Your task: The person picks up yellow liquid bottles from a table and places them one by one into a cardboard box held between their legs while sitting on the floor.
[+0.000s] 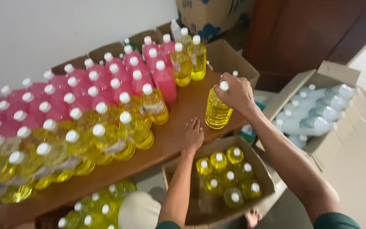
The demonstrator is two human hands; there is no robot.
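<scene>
Fingers of the right hand (236, 91) wrap the white cap of a clear plastic bottle of yellow liquid (217, 111), mid-frame, just above the brown wooden table (183, 110). Left hand (192, 135) lies flat and open there. Setting it down looks under way; that needs a bare spot near the other yellow bottles (106, 135).

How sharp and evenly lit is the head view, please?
In the head view, the right hand gripping the yellow bottle is fairly sharp; bottles at the left edge smear with blur; the table is evenly lit, without harsh glare.
</scene>
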